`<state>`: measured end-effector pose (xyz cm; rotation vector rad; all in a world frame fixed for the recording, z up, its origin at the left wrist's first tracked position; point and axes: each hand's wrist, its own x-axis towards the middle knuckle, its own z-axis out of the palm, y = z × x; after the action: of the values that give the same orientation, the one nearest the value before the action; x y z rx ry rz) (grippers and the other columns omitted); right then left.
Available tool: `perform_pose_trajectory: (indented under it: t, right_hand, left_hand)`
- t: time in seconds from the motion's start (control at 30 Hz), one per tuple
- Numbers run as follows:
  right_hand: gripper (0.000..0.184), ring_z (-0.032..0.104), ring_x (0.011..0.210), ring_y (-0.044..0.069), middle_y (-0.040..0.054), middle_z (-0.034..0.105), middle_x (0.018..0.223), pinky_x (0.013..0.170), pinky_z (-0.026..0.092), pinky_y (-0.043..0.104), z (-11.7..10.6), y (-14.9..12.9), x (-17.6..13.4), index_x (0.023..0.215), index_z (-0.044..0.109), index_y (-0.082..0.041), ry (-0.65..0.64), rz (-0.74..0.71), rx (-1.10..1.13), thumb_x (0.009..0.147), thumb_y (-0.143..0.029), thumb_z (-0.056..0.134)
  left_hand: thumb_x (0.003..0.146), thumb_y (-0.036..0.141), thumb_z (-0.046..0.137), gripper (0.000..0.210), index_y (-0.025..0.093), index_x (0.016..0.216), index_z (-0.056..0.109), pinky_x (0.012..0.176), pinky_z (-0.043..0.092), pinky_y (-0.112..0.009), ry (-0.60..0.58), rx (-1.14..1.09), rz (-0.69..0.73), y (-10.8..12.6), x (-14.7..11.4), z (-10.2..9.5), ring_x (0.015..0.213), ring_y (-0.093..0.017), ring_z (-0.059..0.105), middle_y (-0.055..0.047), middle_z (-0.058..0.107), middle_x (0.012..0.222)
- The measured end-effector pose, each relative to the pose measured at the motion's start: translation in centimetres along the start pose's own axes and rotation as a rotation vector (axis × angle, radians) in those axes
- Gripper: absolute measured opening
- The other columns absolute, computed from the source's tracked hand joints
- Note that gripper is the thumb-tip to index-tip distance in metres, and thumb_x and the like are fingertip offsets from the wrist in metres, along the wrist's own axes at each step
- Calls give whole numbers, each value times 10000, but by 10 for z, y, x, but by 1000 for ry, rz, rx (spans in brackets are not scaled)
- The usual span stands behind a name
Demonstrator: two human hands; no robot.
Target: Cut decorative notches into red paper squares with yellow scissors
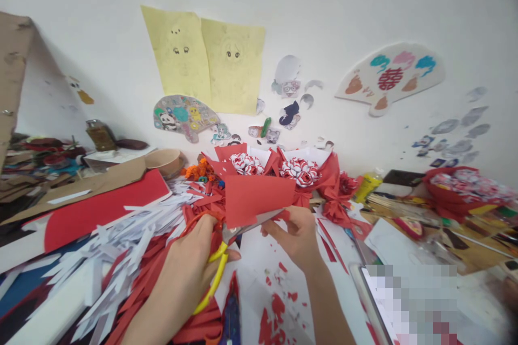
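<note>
The left hand [193, 257] grips yellow-handled scissors [218, 275], blades at the lower edge of the red paper [259, 197]; the right hand [298, 233] pinches its right end. Paper strips [117, 250] crowd the left; the white sheet [251, 264] below leaves room.

Up on the wall [324, 0] now, two yellow cartoon drawings [184, 73], right above a panda-decorated fan [184, 115]! Down left, a lidded jar [99, 136]; over right, a yellow bottle [367, 187].
</note>
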<state>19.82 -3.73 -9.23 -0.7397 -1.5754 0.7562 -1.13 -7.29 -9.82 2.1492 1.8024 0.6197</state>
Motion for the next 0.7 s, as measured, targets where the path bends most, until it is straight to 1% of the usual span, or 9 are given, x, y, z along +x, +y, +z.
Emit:
perform_pose_trajectory:
  t: [0.13,0.23,0.33,0.47,0.57,0.7]
  right_hand:
    - [154,699,617,226,30,709,575,544,490,323,-1,1,1,653,724,-385,-7,-24,-34,749,-279,668]
    - [172,675,577,200,24,703,575,553,488,308,0,1,0,642,720,-374,-14,-24,-82,772,-278,661]
    - [188,633,533,175,15,678,563,553,480,291,4,0,0,620,712,-311,14,-30,-104,795,-266,658]
    - [208,599,537,141,3,647,571,565,458,260,8,0,-2,619,680,-199,35,-50,-91,821,-239,651]
    - [209,596,564,123,-1,649,595,584,449,236,10,2,-2,626,662,-173,40,-55,-68,830,-214,648]
    - [205,588,563,117,-6,641,592,584,444,227,12,5,-3,626,653,-166,66,-47,-37,828,-197,651]
  left_hand:
    - [825,412,530,233,244,912,395,559,347,-263,4,29,1,1,0,-2,595,-225,616,22,595,672]
    - [829,382,502,190,241,913,405,550,348,-264,21,25,13,0,1,-1,609,-229,637,11,614,691]
    - [825,379,490,181,238,887,394,549,362,-266,19,-22,12,-1,0,2,634,-234,655,0,630,706]
    - [844,347,436,129,240,886,376,589,400,-277,9,-67,-8,2,-2,5,742,-256,686,-18,657,757]
    - [847,354,426,130,245,858,355,592,404,-282,9,-73,-25,5,-4,6,805,-269,698,-33,670,785]
    - [853,357,387,133,250,831,311,571,399,-284,-9,-94,-33,8,-5,7,816,-268,707,-42,674,766]
